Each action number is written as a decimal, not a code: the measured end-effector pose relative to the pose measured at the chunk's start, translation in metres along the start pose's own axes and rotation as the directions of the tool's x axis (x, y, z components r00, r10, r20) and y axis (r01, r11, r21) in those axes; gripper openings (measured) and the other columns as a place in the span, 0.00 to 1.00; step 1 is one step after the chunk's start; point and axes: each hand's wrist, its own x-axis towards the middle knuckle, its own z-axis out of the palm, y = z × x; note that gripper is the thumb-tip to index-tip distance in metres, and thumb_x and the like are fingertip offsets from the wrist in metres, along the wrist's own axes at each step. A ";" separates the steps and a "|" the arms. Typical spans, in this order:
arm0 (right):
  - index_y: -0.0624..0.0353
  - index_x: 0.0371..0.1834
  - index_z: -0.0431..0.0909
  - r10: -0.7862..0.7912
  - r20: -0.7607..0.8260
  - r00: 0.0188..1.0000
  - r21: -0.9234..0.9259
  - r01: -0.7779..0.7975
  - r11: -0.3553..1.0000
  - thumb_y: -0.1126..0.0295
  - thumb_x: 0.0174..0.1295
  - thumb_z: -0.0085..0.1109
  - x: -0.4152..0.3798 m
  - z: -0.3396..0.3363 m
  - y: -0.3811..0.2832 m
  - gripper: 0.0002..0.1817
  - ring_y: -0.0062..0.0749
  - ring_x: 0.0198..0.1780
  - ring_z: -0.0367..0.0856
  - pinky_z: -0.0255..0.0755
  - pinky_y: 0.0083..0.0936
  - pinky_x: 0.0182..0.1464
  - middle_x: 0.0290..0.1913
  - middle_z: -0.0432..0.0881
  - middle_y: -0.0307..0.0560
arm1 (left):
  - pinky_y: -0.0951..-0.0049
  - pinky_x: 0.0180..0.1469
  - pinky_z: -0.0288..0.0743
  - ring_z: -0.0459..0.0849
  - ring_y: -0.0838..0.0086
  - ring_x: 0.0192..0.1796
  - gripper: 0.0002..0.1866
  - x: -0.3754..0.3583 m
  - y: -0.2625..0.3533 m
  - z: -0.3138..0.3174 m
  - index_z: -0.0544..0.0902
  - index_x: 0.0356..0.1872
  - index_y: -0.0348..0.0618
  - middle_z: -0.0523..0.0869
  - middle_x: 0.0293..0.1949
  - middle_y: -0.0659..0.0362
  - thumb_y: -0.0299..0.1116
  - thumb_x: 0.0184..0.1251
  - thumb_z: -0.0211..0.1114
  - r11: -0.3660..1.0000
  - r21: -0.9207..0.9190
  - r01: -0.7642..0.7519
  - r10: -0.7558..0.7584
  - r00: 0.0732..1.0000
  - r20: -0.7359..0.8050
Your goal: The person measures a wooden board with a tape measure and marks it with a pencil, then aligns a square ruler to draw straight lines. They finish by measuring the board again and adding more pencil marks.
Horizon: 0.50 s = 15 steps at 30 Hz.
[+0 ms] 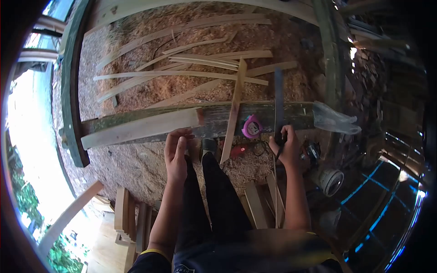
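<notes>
My left hand (176, 154) is empty, its fingers loosely bent and apart, just below the end of a pale board (145, 127). That board lies along a dark wooden beam (218, 119). My right hand (287, 148) is closed around the dark handle of a long, straight, blue-grey blade (278, 91); its edge is too blurred to tell whether it is a saw or a knife. The blade points away from me across the beam. Between my hands, a narrow wooden strip (235, 109) lies crosswise over the beam, with a pink tape measure (251, 126) just right of it.
A clear plastic bag (334, 120) hangs over the beam's right end. Beyond it, several thin wooden strips (182, 75) lie on shavings. Stacked boards (122, 211) stand at lower left, more boards (258, 204) beside my legs. A red object (239, 150) lies below the beam.
</notes>
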 end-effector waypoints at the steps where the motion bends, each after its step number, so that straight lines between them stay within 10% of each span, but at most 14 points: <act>1: 0.56 0.48 0.72 -0.019 -0.023 1.000 0.019 0.019 1.000 0.64 0.57 0.83 -0.001 0.000 -0.035 0.26 0.39 0.37 0.81 0.78 0.37 0.42 0.37 0.78 0.47 | 0.66 0.65 0.79 0.89 0.70 0.61 0.16 -0.001 0.003 -0.007 0.82 0.64 0.38 0.90 0.61 0.55 0.39 0.93 0.56 1.000 0.000 0.002 -0.002 1.000 -0.017; 8: 0.55 0.45 0.74 -0.388 -0.024 0.921 0.126 0.388 0.913 0.59 0.56 0.87 -0.006 0.095 -0.157 0.28 0.48 0.38 0.83 0.77 0.43 0.41 0.38 0.78 0.50 | 0.61 0.71 0.78 0.88 0.63 0.64 0.12 0.036 0.021 -0.046 0.85 0.61 0.36 0.90 0.60 0.52 0.31 0.89 0.62 0.895 0.370 -0.248 0.277 0.961 -0.026; 10: 0.55 0.45 0.73 -0.428 -0.010 0.904 0.143 0.425 0.894 0.61 0.56 0.88 -0.005 0.124 -0.179 0.28 0.46 0.38 0.81 0.76 0.42 0.41 0.38 0.75 0.49 | 0.55 0.74 0.73 0.87 0.52 0.66 0.15 0.060 0.041 -0.049 0.85 0.63 0.38 0.90 0.60 0.49 0.34 0.83 0.68 0.545 0.759 -0.357 0.399 0.906 0.140; 15: 0.56 0.43 0.71 -0.444 0.048 0.895 0.198 0.428 0.882 0.61 0.56 0.88 -0.003 0.173 -0.204 0.28 0.51 0.40 0.78 0.72 0.45 0.44 0.39 0.73 0.50 | 0.49 0.77 0.66 0.84 0.46 0.71 0.17 0.116 0.028 -0.065 0.89 0.57 0.43 0.92 0.57 0.50 0.41 0.75 0.76 0.284 0.855 -0.434 0.473 0.839 0.269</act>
